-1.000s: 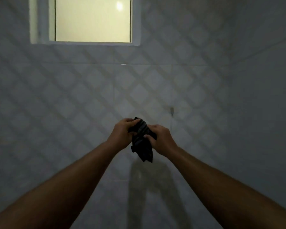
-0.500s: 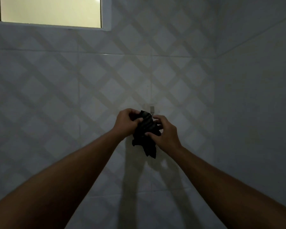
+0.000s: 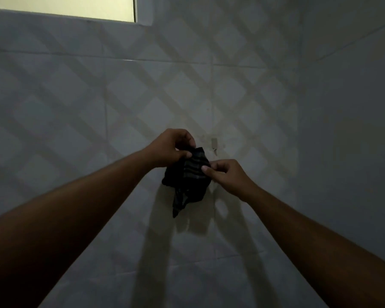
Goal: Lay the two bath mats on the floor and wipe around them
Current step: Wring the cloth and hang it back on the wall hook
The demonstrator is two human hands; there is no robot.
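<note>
Two bare arms are reaching out toward a tiled wall (image 3: 80,112). Both hands are holding one small dark cloth (image 3: 188,181) with pale stripes. The cloth is hanging in the air just below and left of a little hook (image 3: 214,143) on the wall, and it is not touching the hook. The left hand (image 3: 169,148) is sitting at the cloth's top left, pinching the top edge with its thumb and curled fingers. The right hand (image 3: 226,175) is sitting at the cloth's right side, pinching the edge between thumb and fingertips. The cloth's bottom corner is dangling down loose. A bright window (image 3: 60,6) is showing far above and left of the cloth.
</note>
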